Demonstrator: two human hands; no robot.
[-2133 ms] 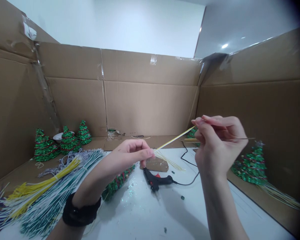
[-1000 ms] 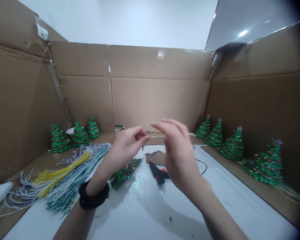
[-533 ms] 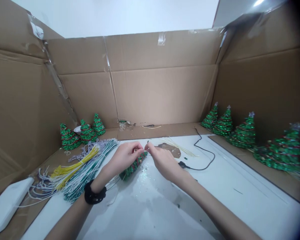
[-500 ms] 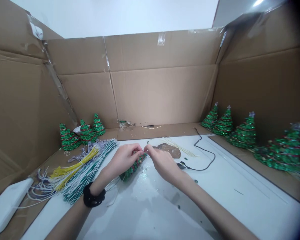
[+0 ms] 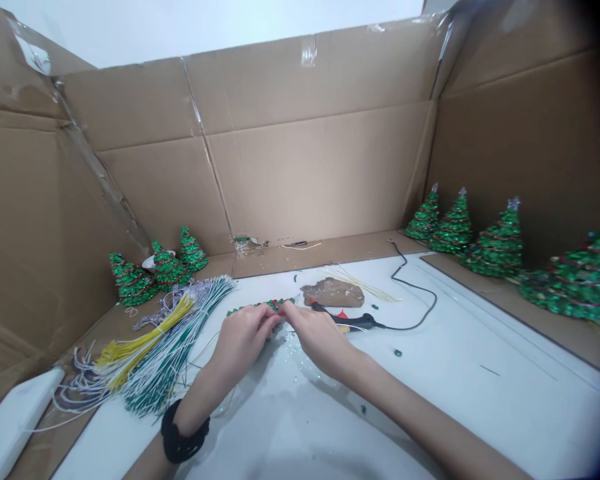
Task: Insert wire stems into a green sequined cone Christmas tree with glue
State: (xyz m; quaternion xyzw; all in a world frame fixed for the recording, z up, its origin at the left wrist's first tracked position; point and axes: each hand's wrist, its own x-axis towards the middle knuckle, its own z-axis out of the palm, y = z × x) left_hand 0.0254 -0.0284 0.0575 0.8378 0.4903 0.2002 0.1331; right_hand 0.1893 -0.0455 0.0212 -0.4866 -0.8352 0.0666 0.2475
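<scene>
A small green Christmas tree with red trim [image 5: 275,305] lies tilted between my hands, mostly hidden by them. My left hand [image 5: 247,337] is closed around its near side, with a black band on the wrist. Fingertips of my right hand [image 5: 317,333] are pinched together at the tree's upper part, meeting the left fingertips. Any small piece between them is too hidden to make out. Just beyond the right hand lies a black glue gun with a red trigger [image 5: 363,321], beside a brown cardboard scrap [image 5: 333,293].
Bundles of green-white wires [image 5: 167,367] and yellow wires [image 5: 145,333] lie at left, near a white box-like object [image 5: 20,423]. Finished-looking trees stand at left [image 5: 170,265] and right [image 5: 495,240]. A black cord [image 5: 433,300] curves across the table. Cardboard walls [image 5: 320,173] enclose the back and sides.
The head view has shifted slightly. The tree has turned to lie more sideways, and my hands have rotated with it. More of the glue gun shows past my right hand.
</scene>
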